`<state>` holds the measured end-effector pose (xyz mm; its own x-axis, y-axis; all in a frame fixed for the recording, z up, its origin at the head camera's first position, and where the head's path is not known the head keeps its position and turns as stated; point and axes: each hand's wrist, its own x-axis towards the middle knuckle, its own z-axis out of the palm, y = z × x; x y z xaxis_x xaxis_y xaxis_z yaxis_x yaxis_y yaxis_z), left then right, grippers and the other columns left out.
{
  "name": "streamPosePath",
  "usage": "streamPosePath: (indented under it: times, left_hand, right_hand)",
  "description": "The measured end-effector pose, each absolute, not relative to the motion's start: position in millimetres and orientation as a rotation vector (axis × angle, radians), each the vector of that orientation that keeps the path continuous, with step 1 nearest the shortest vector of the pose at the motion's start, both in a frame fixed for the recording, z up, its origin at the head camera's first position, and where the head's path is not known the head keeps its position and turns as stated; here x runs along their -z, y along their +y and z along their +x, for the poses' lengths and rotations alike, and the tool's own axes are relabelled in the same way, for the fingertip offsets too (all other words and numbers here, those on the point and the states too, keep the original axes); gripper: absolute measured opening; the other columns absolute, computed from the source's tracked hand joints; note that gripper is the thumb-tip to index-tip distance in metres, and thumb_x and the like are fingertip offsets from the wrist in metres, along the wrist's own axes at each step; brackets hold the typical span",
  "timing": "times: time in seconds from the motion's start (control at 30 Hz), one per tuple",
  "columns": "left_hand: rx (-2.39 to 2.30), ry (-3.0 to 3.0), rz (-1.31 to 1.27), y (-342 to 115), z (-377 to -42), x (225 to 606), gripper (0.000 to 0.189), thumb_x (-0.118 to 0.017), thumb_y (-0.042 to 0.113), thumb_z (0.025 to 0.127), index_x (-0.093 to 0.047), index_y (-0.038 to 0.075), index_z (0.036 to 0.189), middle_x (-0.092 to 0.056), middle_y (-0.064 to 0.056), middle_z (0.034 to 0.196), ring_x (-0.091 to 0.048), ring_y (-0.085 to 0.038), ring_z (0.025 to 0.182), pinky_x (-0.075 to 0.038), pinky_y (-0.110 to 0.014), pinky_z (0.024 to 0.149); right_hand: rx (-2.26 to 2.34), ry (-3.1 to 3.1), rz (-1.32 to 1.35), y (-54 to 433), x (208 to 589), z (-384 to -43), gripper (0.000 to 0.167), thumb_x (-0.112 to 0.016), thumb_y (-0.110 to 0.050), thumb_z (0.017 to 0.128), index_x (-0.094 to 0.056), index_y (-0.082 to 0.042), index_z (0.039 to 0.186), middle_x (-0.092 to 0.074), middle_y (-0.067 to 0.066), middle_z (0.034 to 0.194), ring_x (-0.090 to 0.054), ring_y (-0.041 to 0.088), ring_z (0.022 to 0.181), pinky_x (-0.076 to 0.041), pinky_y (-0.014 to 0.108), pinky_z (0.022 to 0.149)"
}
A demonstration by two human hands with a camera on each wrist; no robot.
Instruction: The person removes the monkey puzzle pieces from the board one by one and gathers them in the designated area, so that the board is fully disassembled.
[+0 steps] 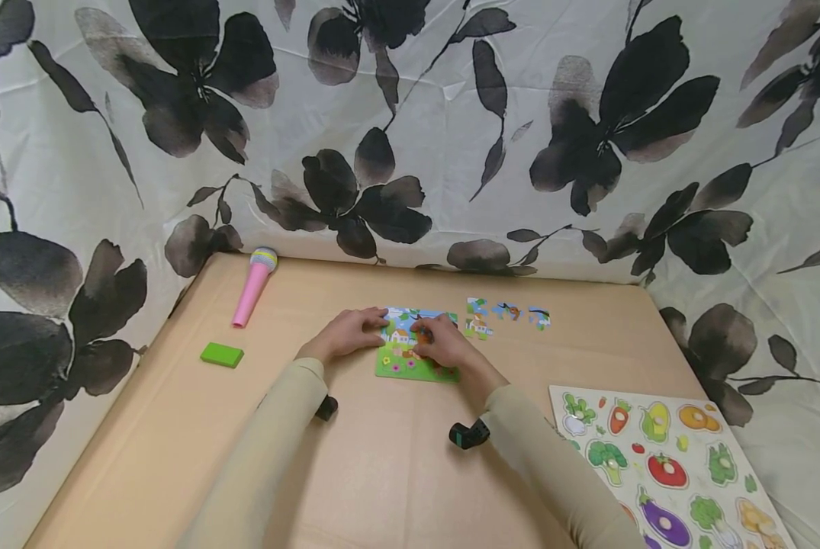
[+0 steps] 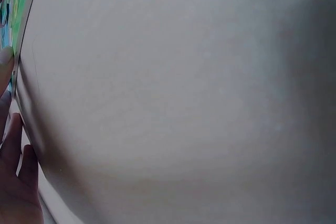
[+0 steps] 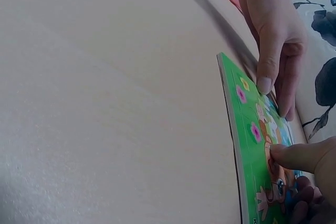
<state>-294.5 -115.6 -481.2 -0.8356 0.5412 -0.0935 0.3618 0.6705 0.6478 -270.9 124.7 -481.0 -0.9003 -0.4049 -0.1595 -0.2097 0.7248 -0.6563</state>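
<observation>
A jigsaw puzzle board [image 1: 410, 368] with a green border, flowers, a house and an orange animal lies on the table. My left hand [image 1: 348, 333] rests at its left side, thumb and fingertips on the edge. In the left wrist view, the fingers [image 2: 10, 150] of that hand reach along the board's rim. My right hand [image 1: 445, 341] is over the board's right half, thumb and bent fingers pinching at a puzzle piece in the picture. Seen from the right wrist, the thumb [image 3: 294, 156] touches the orange animal; the other fingers partly hide the piece.
Several loose puzzle pieces [image 1: 508, 311] lie right of the board. A pink toy microphone [image 1: 250, 293] and a green block [image 1: 221, 354] are at the left. A vegetable picture board [image 1: 684, 435] sits at the front right. Behind the table [image 1: 375, 457] hangs a floral cloth [image 1: 464, 137].
</observation>
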Motion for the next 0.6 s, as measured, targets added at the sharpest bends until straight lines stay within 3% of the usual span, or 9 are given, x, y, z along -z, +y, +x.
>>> streamPosePath:
  times: [0.3, 0.6]
  left_hand:
    - [-0.916, 2.606, 0.707, -116, -294, 481, 0.045, -0.069, 0.024, 0.091, -0.062, 0.006, 0.132, -0.042, -0.005, 0.152, -0.029, -0.024, 0.145, -0.021, -0.046, 0.118]
    - [-0.922, 2.599, 0.687, -115, -295, 482, 0.046, -0.070, 0.025, 0.091, -0.062, 0.007, 0.133, -0.042, -0.003, 0.152, -0.029, -0.022, 0.145, -0.021, -0.044, 0.118]
  right_hand:
    - [1.034, 2.658, -0.500, 125, 485, -268, 0.033, -0.067, -0.014, 0.092, -0.061, -0.009, 0.124, -0.048, 0.011, 0.109, -0.039, 0.024, 0.094, -0.037, 0.039, 0.078]
    - [1.217, 2.704, -0.393, 125, 495, -263, 0.020, -0.074, -0.013, 0.087, -0.071, -0.010, 0.107, -0.052, 0.006, 0.103, -0.042, 0.019, 0.086, -0.040, 0.032, 0.073]
